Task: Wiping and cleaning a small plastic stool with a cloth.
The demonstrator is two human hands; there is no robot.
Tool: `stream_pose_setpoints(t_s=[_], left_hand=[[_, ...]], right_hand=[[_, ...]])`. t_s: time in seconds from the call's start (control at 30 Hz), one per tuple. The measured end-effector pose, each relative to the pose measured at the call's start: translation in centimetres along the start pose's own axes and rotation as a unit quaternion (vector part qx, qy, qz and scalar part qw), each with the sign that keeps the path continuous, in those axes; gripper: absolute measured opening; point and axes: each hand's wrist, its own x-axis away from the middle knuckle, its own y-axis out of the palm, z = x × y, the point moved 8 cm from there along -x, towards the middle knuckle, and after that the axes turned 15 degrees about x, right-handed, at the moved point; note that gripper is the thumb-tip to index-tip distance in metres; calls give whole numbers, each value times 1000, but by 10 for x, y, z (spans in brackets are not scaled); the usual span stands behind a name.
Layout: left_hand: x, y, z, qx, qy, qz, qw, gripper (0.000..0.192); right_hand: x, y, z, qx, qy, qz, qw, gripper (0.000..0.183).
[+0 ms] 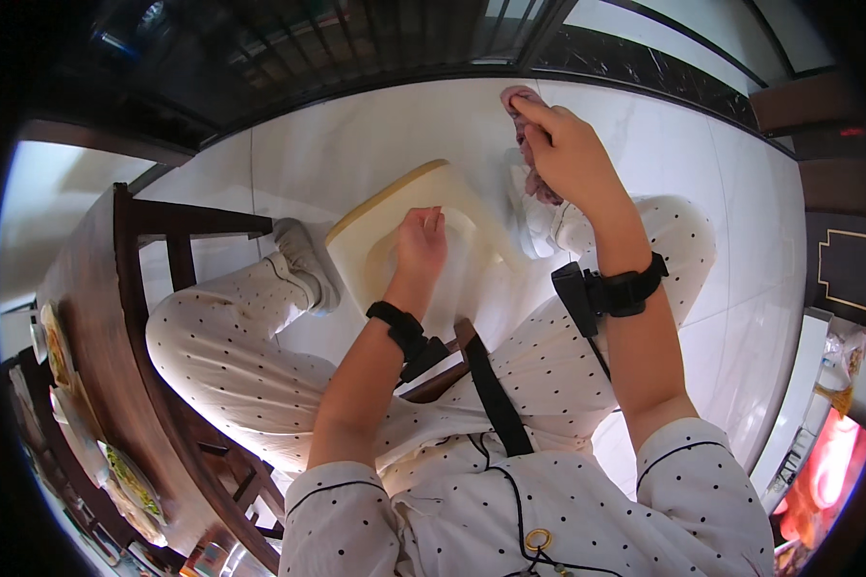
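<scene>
My right hand (566, 155) grips a crumpled mauve cloth (541, 189), which hangs from the fingers above my shoe. My left hand (422, 241) has its fingers curled and is over a cream plastic stool (346, 263), near its middle; whether it touches the stool or holds anything there cannot be made out. The stool appears tilted between my legs, with a yellowish edge along its upper left side. Black straps with small devices sit around both wrists.
A dark wooden table (101, 288) with plates of food (133, 479) stands at the left. Dark-framed glass doors (296, 50) run along the top above the pale tiled floor (750, 216). At the lower right is a white shelf (794, 411) with assorted items.
</scene>
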Motion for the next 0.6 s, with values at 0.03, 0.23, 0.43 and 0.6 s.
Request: stream_pose_setpoints(t_s=[0.03, 0.23, 0.43, 0.6], left_hand=[[3, 5, 0, -53, -12, -12, 998, 6], [31, 63, 65, -642, 188, -23, 743, 24], [20, -2, 152, -806, 399, 189, 393, 28], [16, -36, 144, -749, 375, 165, 521, 34]], right_hand=[[0, 3, 0, 0, -8, 3, 1000, 29], [-4, 27, 6, 39, -32, -26, 998, 30], [3, 76, -5, 58, -87, -88, 991, 28], [15, 117, -3, 20, -3, -234, 972, 35]])
